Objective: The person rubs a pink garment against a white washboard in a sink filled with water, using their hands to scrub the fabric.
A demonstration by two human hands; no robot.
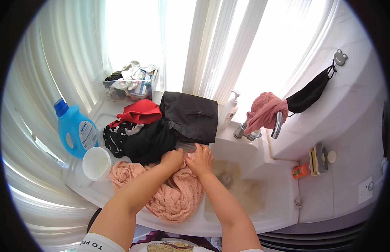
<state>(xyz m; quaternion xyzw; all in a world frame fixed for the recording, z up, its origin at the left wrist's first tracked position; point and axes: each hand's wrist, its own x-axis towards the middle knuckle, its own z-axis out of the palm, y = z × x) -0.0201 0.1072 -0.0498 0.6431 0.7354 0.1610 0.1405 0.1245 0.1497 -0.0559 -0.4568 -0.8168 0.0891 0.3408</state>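
Across the white washbasin counter [283, 206], with cloudy brownish water [249, 197] in the basin at 3 o'clock, find the peach waffle-textured fabric [178, 201] heaped in loose folds, at the centre of this clock face. Expect soft, limp, bulky handling: probably light if dry, heavy and sagging if soaked (dampness impossible to tell from here), with nothing brittle to break and a pebbled surface unlikely to slip much. Best taken by a thick gathered fold in each hand, with support under the bulk toward 6 o'clock. Further out at 1 o'clock, note the folded dark grey garment [197, 117]; just beyond the heap at 12, the crumpled black garment [151, 140]; close by at 10, the white plastic tub [96, 164]. At 1 o'clock on the heap's far edge, see the left hand [173, 159] curled shut on a bit of peach, fingertips hidden; at 2, the right hand [200, 161], grasping that edge between thumb and lengthened fingers. Lies mostly nearer the body than both hands, bulging between and partly beneath the forearms [140, 191].
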